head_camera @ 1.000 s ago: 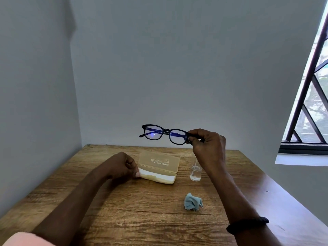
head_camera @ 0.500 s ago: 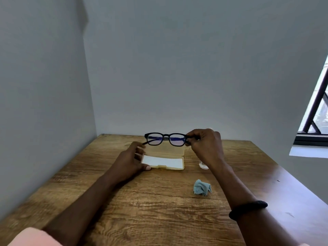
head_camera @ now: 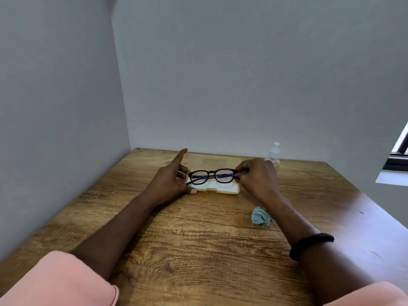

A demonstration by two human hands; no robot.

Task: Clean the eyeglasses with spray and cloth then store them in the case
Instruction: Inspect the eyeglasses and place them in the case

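Observation:
The black-framed eyeglasses hang just over the open beige case, whose lid lies tilted back toward the wall. My right hand pinches the frame's right end. My left hand rests at the case's left end, thumb on the table by its front corner, index finger pointing up, and I cannot tell whether it touches the glasses. A crumpled pale blue cloth lies on the table beside my right forearm. The small clear spray bottle stands behind my right hand.
The wooden table sits in a corner, with grey walls on the left and behind. A window with a white sill is at the right edge. I wear a black band on the right wrist.
My right hand has lowered the glasses from in front of the wall down onto the case. The case lid has swung fully open, and my left hand stays at its left end.

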